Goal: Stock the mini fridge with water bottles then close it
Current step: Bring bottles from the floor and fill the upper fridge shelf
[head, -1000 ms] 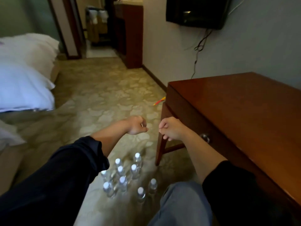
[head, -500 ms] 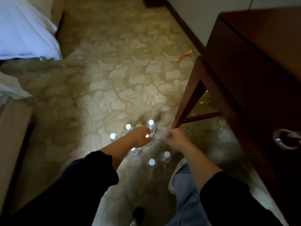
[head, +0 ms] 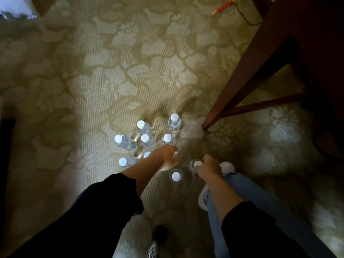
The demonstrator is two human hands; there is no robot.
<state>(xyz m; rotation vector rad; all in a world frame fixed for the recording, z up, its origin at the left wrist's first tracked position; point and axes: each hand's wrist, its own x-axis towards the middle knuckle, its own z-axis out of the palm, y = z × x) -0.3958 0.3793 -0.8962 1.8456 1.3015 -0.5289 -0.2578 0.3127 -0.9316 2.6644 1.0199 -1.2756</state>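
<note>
Several clear water bottles [head: 174,123] with white caps stand upright in a loose cluster on the patterned carpet. My left hand [head: 165,158] hovers over the near side of the cluster with its fingers apart, just short of one bottle [head: 167,138], holding nothing. My right hand [head: 209,164] is curled around the neck of the rightmost bottle [head: 194,165]; its cap shows beside my fingers. Another bottle [head: 176,176] stands between my two wrists. No mini fridge is in view.
A dark wooden desk leg [head: 236,81] and crossbar [head: 264,104] stand right of the bottles, the desk body above. An orange pen [head: 224,5] and a cable lie at top right. White bedding [head: 16,8] shows top left. My white shoe [head: 228,166] is beside my right hand.
The view has tipped down from the room to the floor. Both hands dropped from fists in the air to the bottles; the left opened, the right closed at a bottle's neck.
</note>
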